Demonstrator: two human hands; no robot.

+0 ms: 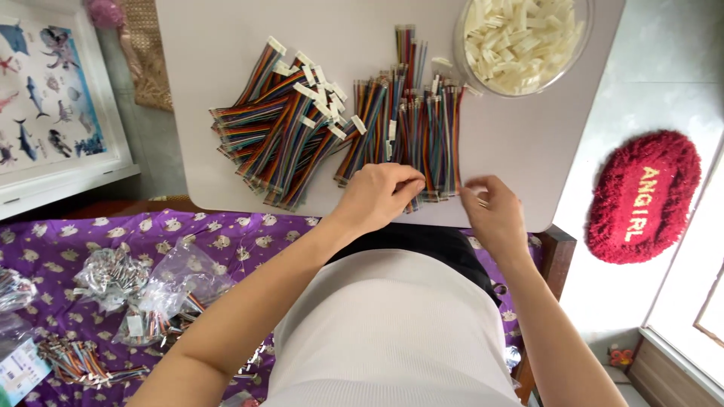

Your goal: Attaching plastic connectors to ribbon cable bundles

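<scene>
My left hand rests at the near edge of a white table, its fingers pinched on the ends of the rainbow ribbon cables lying in a row there. My right hand hovers beside it to the right, fingers curled together; whether it holds something small I cannot tell. A second heap of ribbon cables with white connectors lies fanned out to the left. A clear round bowl of white plastic connectors stands at the table's far right.
Below the table a purple patterned cloth carries clear bags of cables. A framed sea-animal picture leans at the left. A red fuzzy mat lies on the pale floor at the right.
</scene>
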